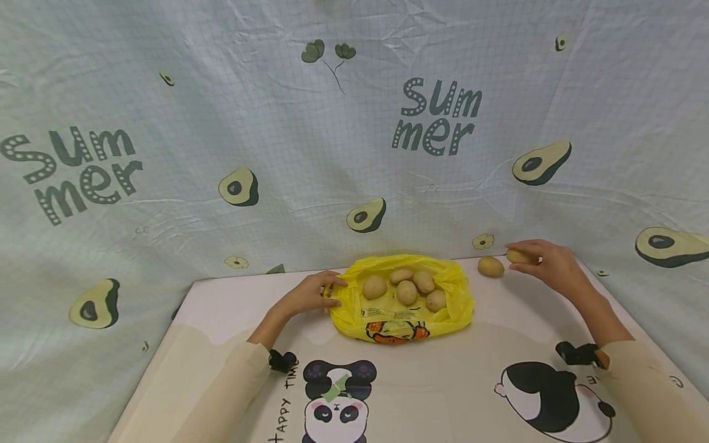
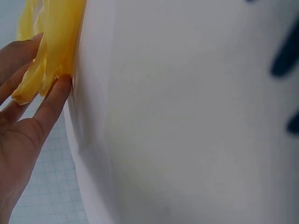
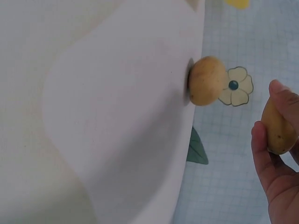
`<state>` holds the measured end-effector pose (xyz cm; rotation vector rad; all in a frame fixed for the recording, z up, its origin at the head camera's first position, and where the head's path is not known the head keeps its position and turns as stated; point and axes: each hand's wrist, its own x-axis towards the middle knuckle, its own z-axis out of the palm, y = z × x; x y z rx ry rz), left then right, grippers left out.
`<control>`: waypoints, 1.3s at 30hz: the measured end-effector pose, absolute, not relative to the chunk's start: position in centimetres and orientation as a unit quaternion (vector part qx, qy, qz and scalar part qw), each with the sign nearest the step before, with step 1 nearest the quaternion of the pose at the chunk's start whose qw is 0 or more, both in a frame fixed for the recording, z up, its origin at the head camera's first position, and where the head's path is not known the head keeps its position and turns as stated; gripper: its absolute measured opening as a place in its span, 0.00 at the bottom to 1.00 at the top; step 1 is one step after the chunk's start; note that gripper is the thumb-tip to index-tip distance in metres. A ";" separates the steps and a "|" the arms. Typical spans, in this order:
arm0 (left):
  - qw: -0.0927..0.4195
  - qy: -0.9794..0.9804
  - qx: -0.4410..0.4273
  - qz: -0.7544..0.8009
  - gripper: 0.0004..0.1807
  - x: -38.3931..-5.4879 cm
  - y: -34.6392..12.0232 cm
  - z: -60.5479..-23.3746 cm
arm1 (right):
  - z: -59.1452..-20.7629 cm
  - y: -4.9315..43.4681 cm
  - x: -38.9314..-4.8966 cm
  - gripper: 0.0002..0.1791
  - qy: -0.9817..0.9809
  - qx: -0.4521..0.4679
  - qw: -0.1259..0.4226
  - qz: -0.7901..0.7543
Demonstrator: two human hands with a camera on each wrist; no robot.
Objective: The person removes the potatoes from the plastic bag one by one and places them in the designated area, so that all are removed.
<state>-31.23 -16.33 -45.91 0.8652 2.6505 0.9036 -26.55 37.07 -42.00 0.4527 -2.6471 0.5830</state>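
A yellow plastic bag point(image 1: 401, 332) lies with its mouth spread wide on the table, and several potatoes point(image 1: 407, 293) show inside it. My left hand point(image 1: 306, 295) is at the bag's left side; in the left wrist view its fingers point(image 2: 53, 105) hold the crumpled yellow edge point(image 2: 60, 42). Off to the right of the bag, my right hand point(image 1: 554, 266) grips a potato point(image 3: 279, 128) between thumb and fingers. Another potato point(image 3: 206, 81) rests on the table near the back edge, between the bag and my right hand.
A hanging cloth point(image 1: 310, 154) printed with avocados and lettering rises behind the table's back edge. The white table cover point(image 1: 443, 387) carries panda drawings near me. Dark wrist cameras point(image 1: 282, 361) are strapped at both sleeves.
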 end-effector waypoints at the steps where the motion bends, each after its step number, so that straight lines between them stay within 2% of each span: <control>1: 0.105 0.899 0.294 0.307 0.22 -31.2 -16.3 -45.9 | -42.0 37.1 -26.6 0.25 -0.945 0.160 0.196 0.209; 11: 0.106 0.901 0.287 0.307 0.23 -31.0 -16.5 -45.9 | -42.3 37.6 -27.3 0.27 -0.953 0.136 0.169 0.211; 23: 0.107 0.905 0.282 0.301 0.23 -30.8 -16.2 -45.7 | -43.6 38.8 -28.7 0.26 -0.969 0.088 0.061 0.222; 39: 0.105 0.908 0.285 0.288 0.22 -30.7 -15.8 -45.5 | -44.9 39.6 -29.3 0.30 -0.972 0.046 0.023 0.228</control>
